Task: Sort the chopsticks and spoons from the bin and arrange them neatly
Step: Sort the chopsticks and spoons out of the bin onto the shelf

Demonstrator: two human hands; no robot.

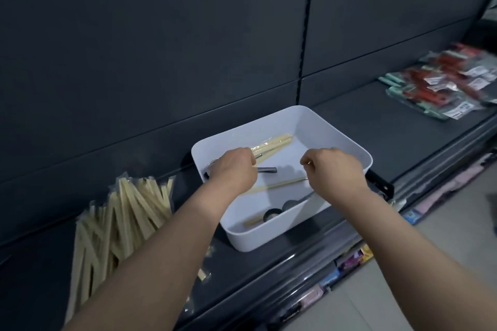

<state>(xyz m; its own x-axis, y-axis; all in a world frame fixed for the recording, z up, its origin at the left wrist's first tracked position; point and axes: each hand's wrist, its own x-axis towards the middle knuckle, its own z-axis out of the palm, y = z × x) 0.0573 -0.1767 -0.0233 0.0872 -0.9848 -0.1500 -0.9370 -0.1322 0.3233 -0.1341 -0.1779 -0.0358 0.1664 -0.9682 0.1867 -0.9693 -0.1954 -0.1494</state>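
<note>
White bin [347, 142] sits on a dark shelf [363, 115]. Both hands are inside it.

Left hand [234, 169]: fingers curled downward and pressed together, tips hidden behind the knuckles. The near end of the wrapped chopsticks [271, 145] meets those fingertips; a pinch cannot be confirmed. A metal handle [266, 169] pokes out just right of the fingers from under the palm, and utensil heads [213, 163] show on the hand's far-left side.

Right hand [333, 166]: fingers curled, thumb and forefinger tips close together. A single bare chopstick [279, 184] lies across the bin floor, its right end running up to the underside of these fingers. Touching or gripped, I cannot tell.

Nearer the wrists, against the bin's near wall, are two spoon bowls [281, 209] and a chopstick end [252, 221].

Well left of the left fingers, outside the bin, is a pile of wrapped chopsticks [121, 217]. Far right of the right fingers are packaged goods [457, 83], blurred.
</note>
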